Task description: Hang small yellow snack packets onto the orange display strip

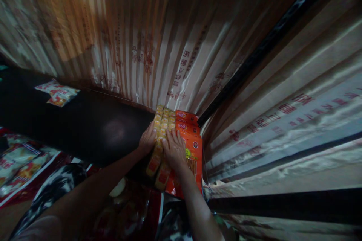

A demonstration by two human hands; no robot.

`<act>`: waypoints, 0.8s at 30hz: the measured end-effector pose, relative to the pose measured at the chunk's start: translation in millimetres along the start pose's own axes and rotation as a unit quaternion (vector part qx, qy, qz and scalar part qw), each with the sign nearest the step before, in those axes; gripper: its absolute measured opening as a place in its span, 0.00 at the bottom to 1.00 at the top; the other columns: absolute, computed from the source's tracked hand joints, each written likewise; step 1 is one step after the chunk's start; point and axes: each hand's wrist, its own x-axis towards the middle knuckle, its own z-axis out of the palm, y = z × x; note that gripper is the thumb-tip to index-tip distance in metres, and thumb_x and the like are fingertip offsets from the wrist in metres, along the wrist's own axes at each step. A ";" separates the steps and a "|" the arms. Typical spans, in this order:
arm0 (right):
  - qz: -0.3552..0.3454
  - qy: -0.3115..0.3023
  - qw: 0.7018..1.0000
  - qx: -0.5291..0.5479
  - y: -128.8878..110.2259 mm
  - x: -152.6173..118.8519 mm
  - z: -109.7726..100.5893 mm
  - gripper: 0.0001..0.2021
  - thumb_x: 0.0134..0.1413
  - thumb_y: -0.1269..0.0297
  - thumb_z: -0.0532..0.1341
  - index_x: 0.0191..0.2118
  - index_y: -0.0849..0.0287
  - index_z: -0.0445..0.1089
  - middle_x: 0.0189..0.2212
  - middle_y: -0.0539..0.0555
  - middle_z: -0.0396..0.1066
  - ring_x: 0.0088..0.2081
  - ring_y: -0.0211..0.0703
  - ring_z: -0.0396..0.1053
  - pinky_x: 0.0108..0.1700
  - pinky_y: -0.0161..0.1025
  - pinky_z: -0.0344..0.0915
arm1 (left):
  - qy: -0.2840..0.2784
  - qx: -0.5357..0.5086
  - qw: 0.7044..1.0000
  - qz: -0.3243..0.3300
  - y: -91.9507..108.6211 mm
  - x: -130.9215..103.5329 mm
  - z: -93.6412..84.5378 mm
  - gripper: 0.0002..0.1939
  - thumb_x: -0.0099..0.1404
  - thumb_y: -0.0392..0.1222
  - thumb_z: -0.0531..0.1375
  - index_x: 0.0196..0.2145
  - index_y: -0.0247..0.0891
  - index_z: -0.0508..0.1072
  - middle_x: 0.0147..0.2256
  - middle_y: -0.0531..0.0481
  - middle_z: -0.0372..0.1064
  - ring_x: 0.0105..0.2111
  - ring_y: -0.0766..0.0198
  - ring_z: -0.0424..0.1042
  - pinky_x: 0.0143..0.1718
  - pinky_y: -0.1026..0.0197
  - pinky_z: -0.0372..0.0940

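Rows of small yellow-wrapped packs (164,120) stand at the right end of a dark surface, beside the curtain. My left hand (148,138) rests against their left side, fingers extended. On top of the rows lies my right hand (174,148), its fingers spread and flat. Orange-red packets (195,141) with round logos overlap in a column just right of the yellow packs, partly under my right hand and forearm. Neither hand is closed around anything.
A pleated, printed curtain (181,56) hangs behind the dark surface (113,128) and along the right. One white and red snack bag (60,93) lies at the far left. More snack bags (19,162) are at lower left. A dark pole (243,71) slants up rightward.
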 end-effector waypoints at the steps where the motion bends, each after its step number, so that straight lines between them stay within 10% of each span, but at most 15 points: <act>1: 0.000 -0.002 1.000 0.003 1.3 1.4 -2.2 0.25 0.63 0.57 0.47 0.62 0.59 0.55 0.63 0.59 0.51 0.66 0.54 0.41 0.63 0.56 0.43 | 0.001 -0.008 1.000 -0.008 -2.1 1.5 -2.3 0.27 0.69 0.48 0.41 0.62 0.35 0.55 0.63 0.46 0.50 0.63 0.59 0.50 0.65 0.54 0.44; 18: 0.022 -0.020 0.999 -0.041 14.4 45.3 -10.6 0.25 0.64 0.56 0.44 0.63 0.59 0.53 0.64 0.58 0.50 0.66 0.51 0.41 0.64 0.52 0.40 | 0.014 -0.352 0.923 -0.153 -0.3 84.7 -0.6 0.30 0.68 0.56 0.43 0.61 0.38 0.57 0.65 0.49 0.45 0.65 0.60 0.43 0.65 0.56 0.40; 24: 0.006 -0.013 0.999 -0.036 19.7 48.5 -3.7 0.25 0.64 0.57 0.44 0.64 0.58 0.52 0.63 0.56 0.52 0.65 0.50 0.46 0.64 0.53 0.39 | -0.055 -0.458 0.871 -0.167 22.6 92.2 5.4 0.27 0.68 0.54 0.46 0.57 0.37 0.64 0.56 0.45 0.65 0.56 0.57 0.64 0.62 0.55 0.52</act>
